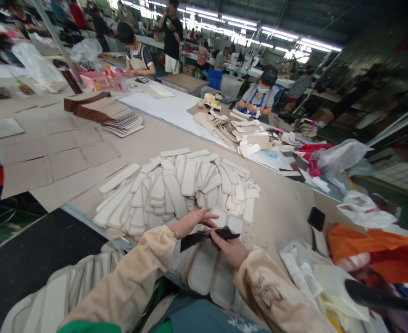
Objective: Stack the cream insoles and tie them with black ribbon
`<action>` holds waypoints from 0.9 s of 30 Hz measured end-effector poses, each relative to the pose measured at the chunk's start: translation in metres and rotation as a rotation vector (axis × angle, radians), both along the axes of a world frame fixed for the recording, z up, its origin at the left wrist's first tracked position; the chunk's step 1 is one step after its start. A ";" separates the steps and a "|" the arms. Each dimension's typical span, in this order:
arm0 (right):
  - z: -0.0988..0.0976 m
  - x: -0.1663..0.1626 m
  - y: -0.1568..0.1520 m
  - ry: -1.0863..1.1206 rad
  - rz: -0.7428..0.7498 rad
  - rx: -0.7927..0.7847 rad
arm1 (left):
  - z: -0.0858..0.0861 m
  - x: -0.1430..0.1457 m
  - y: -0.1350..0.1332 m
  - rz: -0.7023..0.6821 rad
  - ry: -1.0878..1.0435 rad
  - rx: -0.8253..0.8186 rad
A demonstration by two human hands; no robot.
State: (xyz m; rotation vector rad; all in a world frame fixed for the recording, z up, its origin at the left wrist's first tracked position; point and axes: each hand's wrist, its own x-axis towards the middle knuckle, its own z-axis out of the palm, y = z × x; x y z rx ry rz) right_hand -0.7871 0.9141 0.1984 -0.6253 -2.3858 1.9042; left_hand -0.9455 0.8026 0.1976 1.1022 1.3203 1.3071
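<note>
My right hand (230,247) pinches a thin black strip (228,232) between thumb and fingers. The strip bends and its other end hangs to the left, under my left hand (191,223). The left fingers are stretched out and apart, close to the right fingertips; whether the left thumb touches the strip is hidden. Right below both hands lie stacks of pale rounded panels (202,270), near the table's front edge. Just beyond my hands spreads a large fanned heap of similar pale pieces (171,189).
More pale panels (56,296) lie on a black surface at lower left. Brown-edged sheets (120,115) are stacked farther back. At right are a black phone-like object (316,218), an orange bag (373,252) and white plastic bags. Two people sit working across the table.
</note>
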 end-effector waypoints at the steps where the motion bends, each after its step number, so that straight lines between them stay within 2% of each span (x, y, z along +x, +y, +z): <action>1: 0.002 0.002 0.002 0.012 0.069 -0.017 | -0.008 -0.002 0.004 -0.074 -0.076 -0.058; 4: 0.012 0.004 0.013 0.160 0.335 0.112 | -0.028 -0.003 0.017 -0.179 -0.029 -0.151; 7: 0.020 0.000 0.023 0.324 0.478 0.435 | -0.039 -0.001 0.023 -0.170 0.038 -0.149; 9: 0.023 -0.001 0.027 0.375 0.471 0.672 | -0.042 -0.002 0.022 -0.244 -0.064 -0.158; 11: 0.022 -0.002 0.027 0.464 0.436 0.865 | -0.043 -0.004 0.019 -0.375 -0.254 -0.149; 14: 0.016 -0.002 0.025 0.663 0.379 1.009 | -0.043 -0.008 0.014 -0.483 -0.429 -0.107; 17: 0.008 -0.001 0.025 0.725 0.328 1.036 | -0.036 -0.008 0.011 -0.357 -0.189 -0.089; 19: 0.003 0.002 0.028 0.705 0.286 1.074 | -0.027 -0.006 0.009 -0.202 0.091 -0.047; 22: 0.001 0.012 0.033 0.605 0.218 1.232 | -0.013 -0.003 0.002 -0.026 0.573 0.037; 24: -0.001 0.023 0.035 0.497 0.188 1.335 | -0.010 -0.004 -0.005 0.022 0.841 0.063; 27: -0.007 0.045 0.039 0.339 0.159 1.406 | -0.019 -0.012 -0.021 0.049 1.001 -0.019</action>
